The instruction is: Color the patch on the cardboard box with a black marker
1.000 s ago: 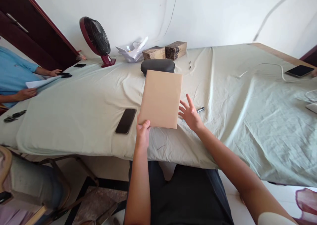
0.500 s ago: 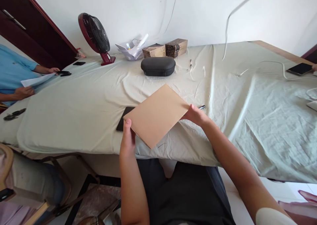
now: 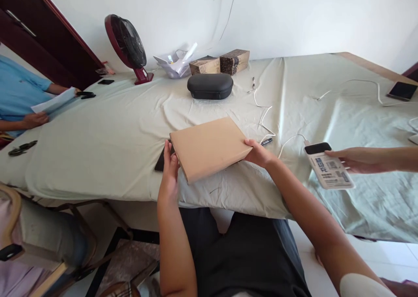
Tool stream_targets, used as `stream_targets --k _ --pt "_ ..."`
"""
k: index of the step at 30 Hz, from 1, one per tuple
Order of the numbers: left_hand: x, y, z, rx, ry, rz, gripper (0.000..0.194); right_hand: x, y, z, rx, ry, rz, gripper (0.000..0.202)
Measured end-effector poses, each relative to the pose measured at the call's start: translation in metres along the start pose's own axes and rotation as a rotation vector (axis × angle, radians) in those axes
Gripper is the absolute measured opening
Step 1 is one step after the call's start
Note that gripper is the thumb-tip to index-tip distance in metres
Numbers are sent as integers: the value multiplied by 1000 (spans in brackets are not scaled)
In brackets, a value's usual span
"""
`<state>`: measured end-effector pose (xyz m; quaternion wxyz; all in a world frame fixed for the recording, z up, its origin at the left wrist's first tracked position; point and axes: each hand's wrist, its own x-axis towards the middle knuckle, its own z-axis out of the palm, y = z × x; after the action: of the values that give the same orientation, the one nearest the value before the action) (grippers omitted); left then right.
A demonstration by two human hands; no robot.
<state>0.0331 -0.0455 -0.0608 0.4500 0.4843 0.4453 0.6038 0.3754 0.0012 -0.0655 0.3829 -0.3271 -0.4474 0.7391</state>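
A flat brown cardboard box (image 3: 210,146) is held above the front part of the cloth-covered table, with its plain broad face up. My left hand (image 3: 169,168) grips its left end, fingers at the edge. At the right corner my right hand (image 3: 257,152) holds it, with the thumb near the edge and the other fingers hidden beneath. A dark flat object (image 3: 160,161) lies partly hidden behind the box and my left hand. Just beyond my right hand is a marker pen (image 3: 267,141) on the cloth.
Behind stand a black case (image 3: 210,86), patterned boxes (image 3: 234,62), a basket (image 3: 176,68) and a red fan (image 3: 128,44). At right, another person's hand (image 3: 346,159) holds a cabled white device (image 3: 329,170). A phone (image 3: 401,91) lies far right. A person holds papers (image 3: 55,101) at left.
The box has rotated and tilted in my hands, its left end rising. Another person's hand has come in from the right with the white device, and its cable now stretches across the cloth.
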Motion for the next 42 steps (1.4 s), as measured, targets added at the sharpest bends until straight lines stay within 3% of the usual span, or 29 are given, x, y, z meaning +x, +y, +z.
stream_targets --k 2,5,7,13,20,24,30,36,42 --pt "-4 3 -4 12 -60 19 96 1 0 3 21 1 -7 69" --pt "-6 4 -8 6 -248 72 120 1 -1 6 47 -23 5 71" --pt "-5 2 -11 25 -296 104 130 -1 -1 7 55 -48 34 73" --pt "1 -9 -19 46 -220 214 134 -9 -7 6 42 -119 94 68" --pt "-4 -6 -21 55 -264 69 143 -12 -13 0 8 -184 123 78" --pt "-3 -9 -22 55 -292 54 144 -13 -15 -3 -20 -190 158 81" --pt "0 -9 -15 54 -255 121 142 -15 -19 -4 -59 -227 161 96" --pt "1 -10 -9 55 -219 225 137 -16 -23 -6 -67 -248 155 95" --pt "1 -9 -8 76 -209 207 140 -16 -24 -5 -82 -218 166 98"
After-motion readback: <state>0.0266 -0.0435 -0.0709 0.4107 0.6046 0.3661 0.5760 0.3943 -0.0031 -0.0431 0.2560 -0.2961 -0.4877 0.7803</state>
